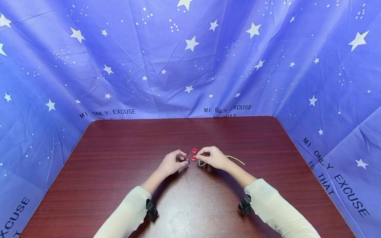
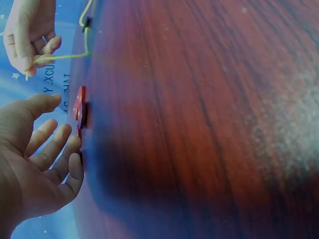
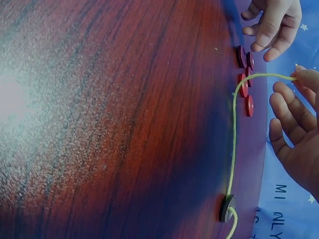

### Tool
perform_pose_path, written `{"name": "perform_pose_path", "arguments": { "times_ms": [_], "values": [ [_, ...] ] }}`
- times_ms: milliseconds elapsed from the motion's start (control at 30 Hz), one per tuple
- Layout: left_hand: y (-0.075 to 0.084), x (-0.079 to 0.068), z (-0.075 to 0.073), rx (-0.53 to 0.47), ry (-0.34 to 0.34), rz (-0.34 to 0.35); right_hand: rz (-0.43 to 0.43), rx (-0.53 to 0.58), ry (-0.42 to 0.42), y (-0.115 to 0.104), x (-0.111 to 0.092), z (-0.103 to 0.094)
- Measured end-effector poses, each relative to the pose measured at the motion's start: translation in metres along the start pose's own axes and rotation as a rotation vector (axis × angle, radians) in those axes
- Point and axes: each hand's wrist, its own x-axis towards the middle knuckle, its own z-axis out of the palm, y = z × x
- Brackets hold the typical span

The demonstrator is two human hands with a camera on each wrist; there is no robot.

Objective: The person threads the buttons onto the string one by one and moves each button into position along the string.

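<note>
My right hand (image 1: 214, 158) pinches a yellow cord (image 3: 233, 139) near one end between thumb and index finger, its other fingers loosely bent. The cord runs down through a dark round button (image 3: 225, 211) standing on edge on the table, and its tail trails beyond. Red buttons (image 1: 194, 150) lie just left of the right fingertips in the head view. Dark purple buttons (image 1: 186, 152) lie by the fingertips of my left hand (image 1: 173, 162), which partly hide them. In the left wrist view that hand's thumb and fingers stand apart, with nothing between them.
The tabletop (image 1: 119, 142) is dark reddish wood with rounded far corners. A blue curtain (image 1: 166, 49) with white stars hangs behind it and along both sides. Small black cameras (image 1: 151, 210) are strapped at both sleeve cuffs.
</note>
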Motion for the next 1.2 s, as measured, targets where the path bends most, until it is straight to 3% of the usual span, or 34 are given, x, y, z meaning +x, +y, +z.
{"name": "perform_pose_path", "arguments": {
  "times_ms": [500,1200],
  "values": [
    [0.0,0.002,0.007,0.294,0.033,0.055,-0.017,0.0,-0.011,0.0,0.0,0.0],
    [-0.002,0.007,0.013,0.394,0.027,0.004,-0.019,0.008,-0.01,0.001,0.002,0.0]
  ]
}}
